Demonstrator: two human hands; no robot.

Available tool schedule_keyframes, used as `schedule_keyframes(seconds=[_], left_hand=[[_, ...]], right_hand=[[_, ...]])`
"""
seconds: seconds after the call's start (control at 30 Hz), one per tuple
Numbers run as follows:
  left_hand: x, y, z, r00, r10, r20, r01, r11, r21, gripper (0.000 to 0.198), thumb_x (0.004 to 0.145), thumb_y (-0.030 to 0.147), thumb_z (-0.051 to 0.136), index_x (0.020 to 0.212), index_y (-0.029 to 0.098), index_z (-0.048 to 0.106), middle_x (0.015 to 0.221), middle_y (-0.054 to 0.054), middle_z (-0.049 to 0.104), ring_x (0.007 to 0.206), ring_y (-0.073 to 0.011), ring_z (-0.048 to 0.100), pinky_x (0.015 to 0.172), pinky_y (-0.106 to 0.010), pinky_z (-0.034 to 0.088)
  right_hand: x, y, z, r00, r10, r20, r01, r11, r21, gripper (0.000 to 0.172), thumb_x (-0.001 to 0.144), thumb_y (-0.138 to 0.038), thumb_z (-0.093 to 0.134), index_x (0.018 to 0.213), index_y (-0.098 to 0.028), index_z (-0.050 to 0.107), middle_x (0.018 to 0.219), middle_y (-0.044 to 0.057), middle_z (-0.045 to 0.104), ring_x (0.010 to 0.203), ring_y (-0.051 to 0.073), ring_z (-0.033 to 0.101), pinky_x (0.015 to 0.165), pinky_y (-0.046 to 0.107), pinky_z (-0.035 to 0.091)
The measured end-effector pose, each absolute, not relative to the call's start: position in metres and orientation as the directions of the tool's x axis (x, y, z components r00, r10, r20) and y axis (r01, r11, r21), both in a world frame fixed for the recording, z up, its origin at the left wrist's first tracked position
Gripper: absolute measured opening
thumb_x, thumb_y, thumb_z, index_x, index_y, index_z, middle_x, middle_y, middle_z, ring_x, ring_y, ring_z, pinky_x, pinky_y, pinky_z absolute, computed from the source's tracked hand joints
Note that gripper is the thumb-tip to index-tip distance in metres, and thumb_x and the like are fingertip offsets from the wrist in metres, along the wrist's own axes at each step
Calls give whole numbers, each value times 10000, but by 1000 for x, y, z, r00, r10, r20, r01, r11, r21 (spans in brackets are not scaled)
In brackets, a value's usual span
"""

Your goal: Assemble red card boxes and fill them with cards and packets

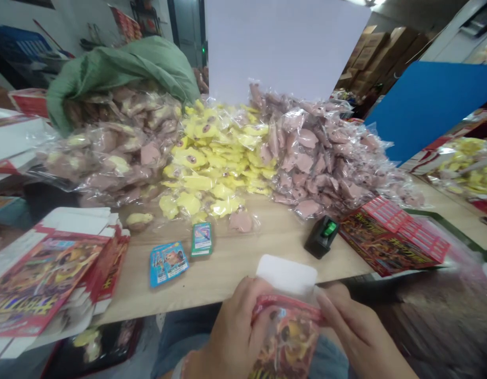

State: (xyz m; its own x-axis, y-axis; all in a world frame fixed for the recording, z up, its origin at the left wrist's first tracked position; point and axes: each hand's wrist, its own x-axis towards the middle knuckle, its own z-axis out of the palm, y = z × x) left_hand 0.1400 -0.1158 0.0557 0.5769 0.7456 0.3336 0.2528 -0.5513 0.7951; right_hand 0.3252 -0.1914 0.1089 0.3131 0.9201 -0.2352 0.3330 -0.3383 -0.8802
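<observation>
A red printed carton with a raised white end flap is held over my lap, in front of the table edge. My left hand is closed around its left side, thumb across the printed front. At the carton's upper right corner, the fingers of my right hand pinch the edge by the flap. Beyond the hands lie a blue stack of cards and a smaller green stack of cards. A black tape dispenser with a green part stands to the right.
Piles of bagged pink pieces and yellow pieces fill the back. A green sack spills more bags at left. Flattened cartons are stacked at front left, filled red boxes at right. A white panel stands behind.
</observation>
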Motion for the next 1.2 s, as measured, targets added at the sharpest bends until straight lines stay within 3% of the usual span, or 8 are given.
schedule_keyframes(seconds=[0.1,0.17,0.33,0.5,0.63,0.77,1.03,1.2], left_hand=[[140,-122,52,576,748,330,209,-525,825,231,876,194,421,1095,263,396,921,-18,538,825,-147,564,704,-244,464],[139,-125,51,610,717,338,170,-535,828,231,873,189,423,1090,263,402,915,-16,534,807,-142,563,689,-234,458],[139,-126,54,667,689,283,133,-485,865,207,869,177,420,1061,253,432,939,-23,541,838,-146,555,716,-242,449],[145,-124,45,709,703,54,127,-203,971,181,886,209,412,1063,228,446,920,-16,563,853,-142,557,814,-289,445],[149,-125,30,657,753,-47,40,27,999,319,894,247,420,1180,216,282,970,-36,580,859,-142,567,821,-320,454],[146,-124,26,678,731,-77,34,73,997,548,888,230,429,1322,230,96,1072,-62,570,907,-144,568,846,-336,441],[131,-117,30,763,645,33,42,-102,994,638,896,271,415,1397,193,28,1220,-109,497,1065,-189,494,949,-381,368],[122,-120,29,788,614,53,-50,-22,998,638,901,263,405,1394,195,6,1076,-80,559,885,-150,560,837,-325,446]], right_hand=[[319,-194,101,292,852,-436,-145,-411,-900,368,773,-515,522,863,-199,688,834,62,678,835,234,607,814,336,458],[313,-194,98,129,843,-523,-453,-419,-787,443,753,-569,508,931,-201,679,907,79,680,923,266,595,843,386,447],[302,-198,96,-170,820,-547,-665,-505,-550,458,770,-501,505,1030,-155,656,997,111,663,1018,275,566,955,435,351],[316,-198,94,-47,823,-566,-537,-499,-680,368,730,-291,625,1074,-159,641,1010,106,667,982,256,587,952,425,360],[326,-187,105,-93,919,-384,-64,-391,-918,349,813,-377,542,1130,-247,608,1189,77,585,1116,226,503,995,395,325],[322,-178,106,-85,960,-268,242,-241,-940,308,827,-351,521,1099,-253,628,1087,88,639,1024,216,562,924,380,407],[310,-169,108,43,914,-403,118,-406,-906,280,755,-360,605,990,-232,687,803,55,714,735,187,643,685,294,520],[294,-166,122,67,927,-368,171,-374,-911,255,684,-364,650,876,-216,727,670,31,701,575,145,602,651,283,519]])
